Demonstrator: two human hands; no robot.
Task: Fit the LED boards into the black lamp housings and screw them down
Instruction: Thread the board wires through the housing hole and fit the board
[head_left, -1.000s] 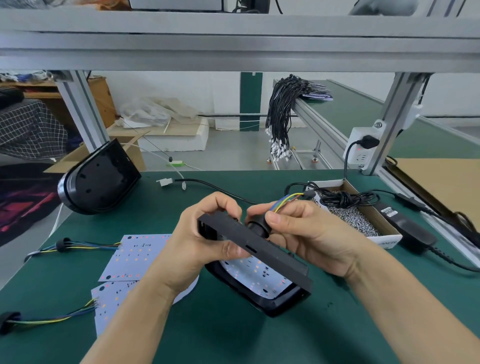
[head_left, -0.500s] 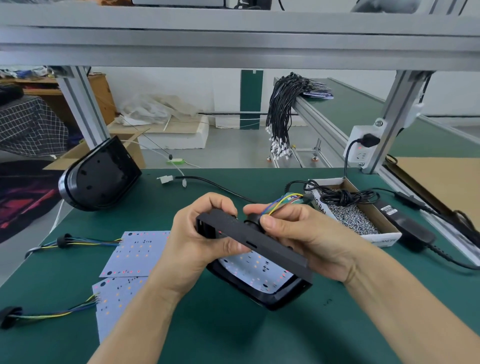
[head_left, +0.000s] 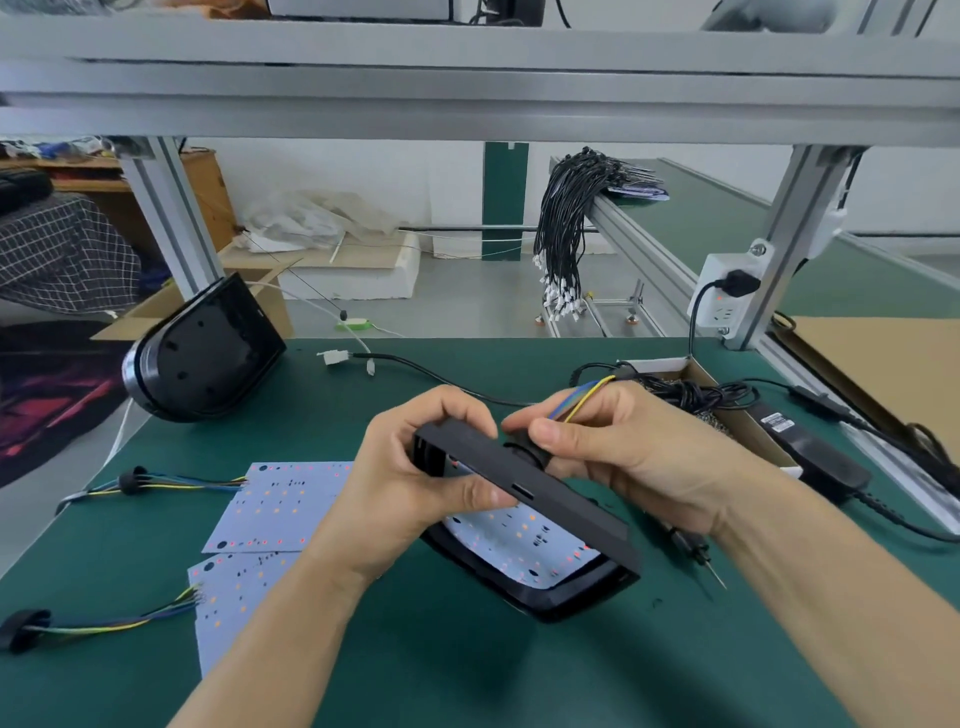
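Near the desk's front-left edge, spare boards (head_left: 270, 506) laid flat, ready for later. Mid-desk, housing (head_left: 524, 499) held tilted clear of the desk (head_left: 467, 665), board (head_left: 519, 540) inside. Left hand (head_left: 410, 483) curled round its end to steady it; right hand (head_left: 623, 457) pinching the grommet (head_left: 524, 452), likely seating wires (head_left: 582, 397). Far left corner: second housing (head_left: 202, 353) parked.

This is a small electronics assembly workshop. A green-matted worktop (head_left: 467, 675) sits under a grey aluminium-profile frame (head_left: 467, 93) with a white power socket (head_left: 724, 299) bolted on. A bundle of black wire harnesses with white connectors (head_left: 566, 228) hangs off the neighbouring bench, and white LED circuit boards (head_left: 280, 506) lie loose.
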